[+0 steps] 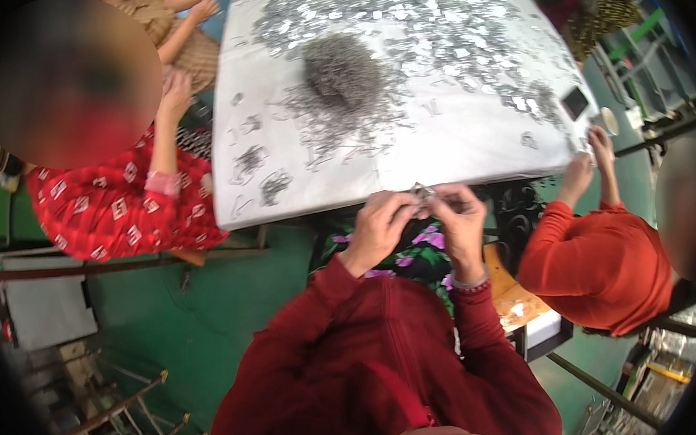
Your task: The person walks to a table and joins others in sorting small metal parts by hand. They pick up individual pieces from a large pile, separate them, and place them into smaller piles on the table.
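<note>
At the near edge of the white table (440,160), my left hand (379,225) and my right hand (461,220) meet in front of my body. Both are closed, with thumbs and fingertips pinched around a small shiny metal piece (420,190). Its exact shape is partly covered by my fingers. Farther in on the table rises a dense heap of thin, dark, wire-like metal parts (343,70), with loose ones strewn around it. Many flat, shiny metal pieces (465,39) spread across the far and right side.
Small clusters of wire-like parts (274,188) lie near the table's left corner. A dark phone-like object (574,103) rests by the right edge. People sit on both sides: one in red patterned clothes (124,203), another in an orange top (602,262). A wooden stool (516,291) stands at my right.
</note>
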`<state>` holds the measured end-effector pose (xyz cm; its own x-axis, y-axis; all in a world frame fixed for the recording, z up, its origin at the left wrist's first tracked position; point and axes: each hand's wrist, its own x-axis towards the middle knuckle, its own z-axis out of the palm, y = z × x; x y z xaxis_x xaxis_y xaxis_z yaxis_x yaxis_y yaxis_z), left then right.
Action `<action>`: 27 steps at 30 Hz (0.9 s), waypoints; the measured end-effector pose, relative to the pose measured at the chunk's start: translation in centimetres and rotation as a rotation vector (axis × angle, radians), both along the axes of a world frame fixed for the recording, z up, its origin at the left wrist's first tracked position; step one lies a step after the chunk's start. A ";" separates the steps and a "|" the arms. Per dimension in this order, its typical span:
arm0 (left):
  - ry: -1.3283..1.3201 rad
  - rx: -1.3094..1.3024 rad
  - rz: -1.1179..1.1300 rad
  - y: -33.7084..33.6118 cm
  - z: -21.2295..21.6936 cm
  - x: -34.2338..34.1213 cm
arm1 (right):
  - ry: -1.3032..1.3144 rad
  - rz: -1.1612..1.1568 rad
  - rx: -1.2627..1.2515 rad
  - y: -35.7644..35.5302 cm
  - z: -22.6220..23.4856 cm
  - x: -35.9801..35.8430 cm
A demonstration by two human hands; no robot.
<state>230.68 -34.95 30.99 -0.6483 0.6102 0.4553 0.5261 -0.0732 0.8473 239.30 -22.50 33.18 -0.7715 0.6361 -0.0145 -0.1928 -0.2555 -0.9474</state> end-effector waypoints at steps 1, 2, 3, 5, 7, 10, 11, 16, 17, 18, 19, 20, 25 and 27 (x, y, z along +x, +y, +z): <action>0.039 0.004 -0.011 1.2 0.2 0.3 | -0.004 -0.041 0.029 0.8 0.6 0.8; 0.078 -0.009 -0.002 1.3 -0.1 0.6 | -0.010 -0.061 0.040 0.8 0.3 1.2; 0.070 -0.005 -0.050 1.5 0.1 0.5 | 0.054 -0.079 -0.055 0.9 0.0 1.4; 0.073 -0.037 -0.054 1.0 -0.3 0.4 | 0.076 -0.060 -0.070 0.6 0.1 1.4; 0.070 -0.039 -0.052 0.5 -0.8 0.6 | 0.074 -0.045 -0.044 0.3 0.3 1.4; 0.080 -0.034 -0.057 0.0 -0.8 0.3 | 0.071 -0.037 0.005 -0.1 0.6 1.3; 0.091 -0.015 -0.055 -0.1 -0.5 -0.1 | 0.077 -0.028 0.017 0.0 0.6 1.4; 0.140 -0.239 0.171 -0.1 -2.3 -6.8 | 0.096 -0.011 0.057 0.2 1.1 1.3; 0.227 -0.290 0.229 0.3 -3.3 -8.8 | 0.102 -0.003 0.066 0.3 1.3 1.2; 0.238 -0.411 0.269 0.7 -4.4 -10.2 | 0.109 0.001 0.078 0.5 1.5 1.1; 0.328 -0.473 0.266 0.9 -5.6 -11.3 | 0.104 0.000 0.088 0.6 1.7 0.9; 0.378 -0.529 0.296 1.2 -6.7 -12.0 | 0.110 0.001 0.085 0.7 1.8 0.7; 0.477 -0.739 0.299 1.9 -7.7 -11.5 | 0.124 -0.046 0.069 1.8 2.1 0.4; 0.480 -0.729 0.258 1.4 -7.7 -11.7 | 0.126 -0.058 0.059 2.0 2.3 0.3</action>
